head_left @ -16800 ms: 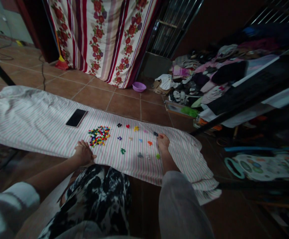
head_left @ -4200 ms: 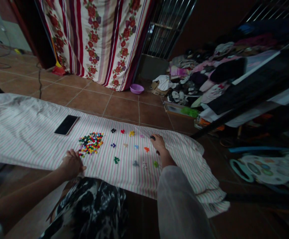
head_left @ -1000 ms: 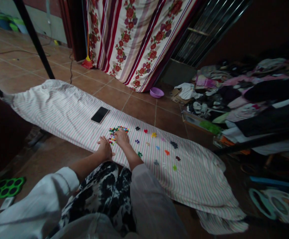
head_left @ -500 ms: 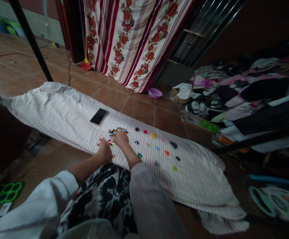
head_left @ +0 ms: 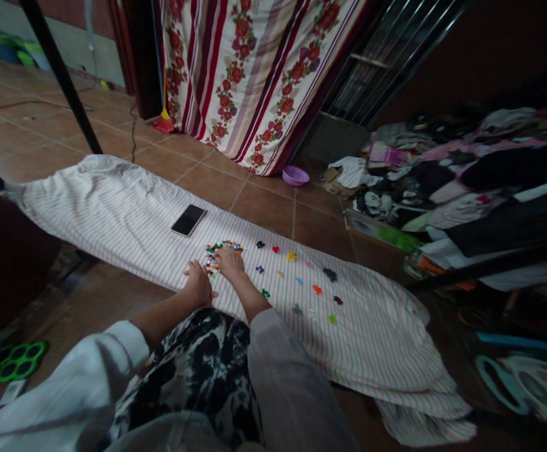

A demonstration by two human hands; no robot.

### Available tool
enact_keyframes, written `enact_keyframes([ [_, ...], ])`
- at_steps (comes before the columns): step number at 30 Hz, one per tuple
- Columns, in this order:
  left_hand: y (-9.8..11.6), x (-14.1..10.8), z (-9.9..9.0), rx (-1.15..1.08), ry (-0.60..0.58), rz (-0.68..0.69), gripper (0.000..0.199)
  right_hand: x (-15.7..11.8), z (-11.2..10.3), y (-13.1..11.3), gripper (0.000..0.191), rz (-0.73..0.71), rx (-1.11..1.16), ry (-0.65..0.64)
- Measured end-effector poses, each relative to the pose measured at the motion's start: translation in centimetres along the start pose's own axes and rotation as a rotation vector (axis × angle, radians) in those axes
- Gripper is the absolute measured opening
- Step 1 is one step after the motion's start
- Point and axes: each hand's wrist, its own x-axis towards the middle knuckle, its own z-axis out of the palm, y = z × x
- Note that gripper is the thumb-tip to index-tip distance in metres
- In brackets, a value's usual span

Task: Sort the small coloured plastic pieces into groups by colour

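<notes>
A mixed heap of tiny multicoloured pieces lies on the striped cloth; they are too small to tell their kind. My right hand reaches down into this heap, fingers drawn together, and hides part of it. What its fingertips pinch, if anything, does not show. Just left of the heap, my left hand rests near the cloth's front edge with its fingers apart, holding nothing. To the right are several small one-colour piles, among them a yellow pile, an orange pile and a dark grey pile.
A phone lies on the cloth beyond my left hand. Past the cloth's far edge, a purple basin stands on the tiled floor by a flowered curtain. Clothes are heaped at the right. Dark poles rise at both ends.
The whole view has shifted very slightly. Both hands stay in nearly the same place over and beside the mixed heap, and the piles look the same.
</notes>
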Motion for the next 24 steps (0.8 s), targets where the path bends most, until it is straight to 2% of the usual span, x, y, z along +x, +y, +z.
enact_keyframes([
  [6, 0.1, -0.2, 0.0, 0.102, 0.002, -0.005, 0.08, 0.6, 0.4, -0.1, 0.027, -0.05, -0.052, -0.027],
  [16, 0.1, -0.3, -0.3, 0.098, 0.032, -0.015, 0.077, 0.2, 0.8, 0.2, 0.022, -0.038, -0.042, -0.034],
  [20, 0.2, -0.4, -0.6, 0.118, 0.015, -0.009, 0.078, 0.3, 1.4, 0.4, 0.022, -0.035, 0.004, 0.002],
  [24, 0.1, -0.5, -0.9, 0.151, -0.005, -0.001, 0.079, 0.3, 1.9, 1.1, 0.02, -0.024, 0.145, 0.075],
])
